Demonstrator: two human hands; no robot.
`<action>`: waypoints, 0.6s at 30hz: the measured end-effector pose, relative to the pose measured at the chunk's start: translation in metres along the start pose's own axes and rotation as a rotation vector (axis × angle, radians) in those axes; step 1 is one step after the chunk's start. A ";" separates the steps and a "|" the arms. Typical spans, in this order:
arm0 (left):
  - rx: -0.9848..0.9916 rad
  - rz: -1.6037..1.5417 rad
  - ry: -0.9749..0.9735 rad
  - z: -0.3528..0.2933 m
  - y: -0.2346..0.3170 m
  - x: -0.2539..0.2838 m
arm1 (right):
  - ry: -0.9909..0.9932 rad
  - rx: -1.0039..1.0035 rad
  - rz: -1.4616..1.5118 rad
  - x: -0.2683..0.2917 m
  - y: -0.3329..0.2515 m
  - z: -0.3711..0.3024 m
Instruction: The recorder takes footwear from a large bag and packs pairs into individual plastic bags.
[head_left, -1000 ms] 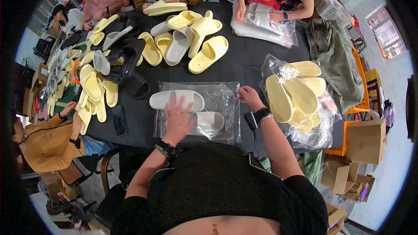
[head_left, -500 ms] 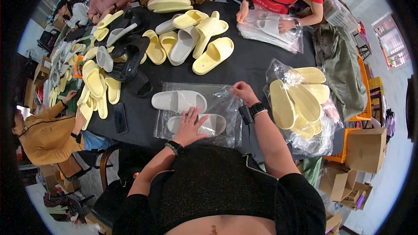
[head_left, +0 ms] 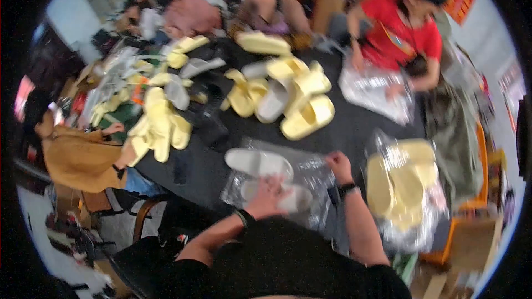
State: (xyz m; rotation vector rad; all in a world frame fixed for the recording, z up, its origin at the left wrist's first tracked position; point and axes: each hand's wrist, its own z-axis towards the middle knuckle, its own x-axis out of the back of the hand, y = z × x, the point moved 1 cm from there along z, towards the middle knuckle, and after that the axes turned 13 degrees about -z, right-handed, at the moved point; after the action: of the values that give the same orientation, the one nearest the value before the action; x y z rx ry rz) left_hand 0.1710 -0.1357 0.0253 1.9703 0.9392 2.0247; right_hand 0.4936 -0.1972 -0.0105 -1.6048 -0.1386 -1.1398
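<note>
My left grip (head_left: 269, 196) is spread, fingers apart, over the nearer pale slipper (head_left: 300, 199). My right grip (head_left: 340, 166) pinches the clear bag's (head_left: 311, 161) far right corner. The other pale slipper (head_left: 249, 161) lies just beyond, on the bench (head_left: 350, 139).

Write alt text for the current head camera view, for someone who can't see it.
A person's left hand is over the nearer of two pale slippers at a clear plastic bag, and the right hand pinches the bag's far right corner. Bagged yellow slippers lie to the right; loose slippers lie farther across the black table.
</note>
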 end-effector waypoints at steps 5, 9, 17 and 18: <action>-0.117 -0.023 0.068 -0.003 0.010 0.004 | 0.067 -0.140 -0.055 -0.001 0.020 -0.011; -0.098 0.028 0.047 -0.003 0.006 0.001 | 0.121 -0.124 -0.093 -0.004 0.024 -0.008; -0.062 0.019 0.050 -0.004 0.001 0.001 | 0.180 0.250 -0.288 0.034 -0.076 -0.045; -0.060 -0.010 0.056 -0.004 0.003 0.004 | 0.167 0.175 -0.285 0.030 -0.068 -0.058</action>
State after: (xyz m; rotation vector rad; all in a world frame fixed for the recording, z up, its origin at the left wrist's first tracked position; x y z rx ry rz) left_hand 0.1679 -0.1374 0.0304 1.8832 0.8867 2.0877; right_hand 0.4335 -0.2311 0.0542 -1.3574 -0.3567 -1.4341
